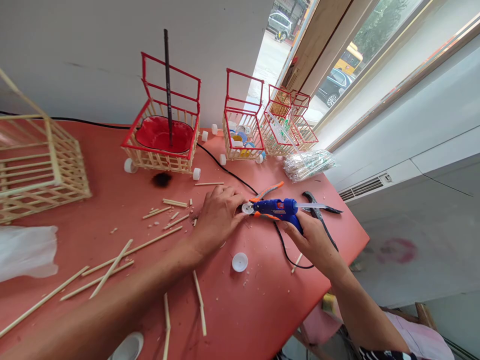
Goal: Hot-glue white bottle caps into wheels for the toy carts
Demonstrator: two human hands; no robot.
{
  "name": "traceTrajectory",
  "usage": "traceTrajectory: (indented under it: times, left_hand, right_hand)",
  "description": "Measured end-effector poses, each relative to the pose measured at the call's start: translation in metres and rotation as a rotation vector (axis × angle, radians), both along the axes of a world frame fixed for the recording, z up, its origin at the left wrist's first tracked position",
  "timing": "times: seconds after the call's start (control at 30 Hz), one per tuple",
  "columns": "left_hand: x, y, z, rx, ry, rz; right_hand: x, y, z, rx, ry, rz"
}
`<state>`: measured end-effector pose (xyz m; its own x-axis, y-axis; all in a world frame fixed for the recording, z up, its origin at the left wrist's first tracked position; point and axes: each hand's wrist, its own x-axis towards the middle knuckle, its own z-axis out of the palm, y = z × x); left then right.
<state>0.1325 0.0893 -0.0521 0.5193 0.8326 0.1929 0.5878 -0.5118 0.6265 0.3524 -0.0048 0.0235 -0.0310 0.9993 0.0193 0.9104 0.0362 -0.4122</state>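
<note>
My right hand (pixel 309 237) is wrapped round the handle of a blue hot glue gun (pixel 275 207), with a clear glue stick (pixel 311 205) poking out of its back. The gun's nozzle meets a small white bottle cap (pixel 247 208), which my left hand (pixel 221 212) pinches between thumb and fingers. Beneath the gun, partly covered by it, lie orange-handled pliers (pixel 272 190). Another white cap (pixel 240 262) rests on the red table nearer to me.
Thin wooden sticks (pixel 131 251) and scraps litter the left of the table (pixel 225 310). Behind stand red-rimmed stick carts, one holding a red bowl (pixel 165 134), another (pixel 243 120) bottle caps. A bag of glue sticks (pixel 309 165), black-handled pliers (pixel 318 212) and a black cord (pixel 288 257) lie rightward.
</note>
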Motion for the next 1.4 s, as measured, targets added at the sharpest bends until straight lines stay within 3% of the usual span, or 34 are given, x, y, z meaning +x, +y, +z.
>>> traceTrajectory:
  times: [0.87, 1.17, 1.4]
  left_hand:
    - [0.001, -0.001, 0.004, -0.030, 0.017, -0.005]
    - [0.002, -0.001, 0.005, -0.019, 0.036, 0.010]
    - [0.002, -0.002, 0.007, -0.025, 0.049, 0.012]
  right_hand:
    - [0.003, -0.010, 0.016, 0.041, 0.134, -0.090]
    - [0.010, -0.020, 0.018, 0.116, 0.385, -0.195]
    - [0.012, -0.023, 0.017, 0.245, 0.599, -0.168]
